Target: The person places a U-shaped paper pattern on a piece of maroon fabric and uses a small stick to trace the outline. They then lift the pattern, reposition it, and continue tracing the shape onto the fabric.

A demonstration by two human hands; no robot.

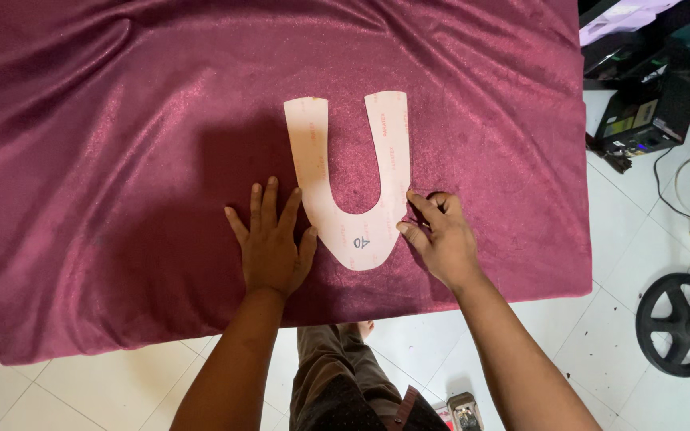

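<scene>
Pattern: U-shaped, flat on maroon cloth.
Left hand: open, pressing beside it.
Right hand: fingers apparently pinching pattern's edge.
Risk: pattern may slide if pressure eases.

I count one U-shaped pattern, one maroon cloth, two hands, left and right, and one black wheel.

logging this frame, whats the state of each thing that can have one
U-shaped template: flat on the cloth, open end away from the person
maroon cloth: spread out, slightly creased
left hand: flat, fingers spread, beside the template
right hand: fingertips at the template's edge
black wheel: lying on the tiled floor
</scene>
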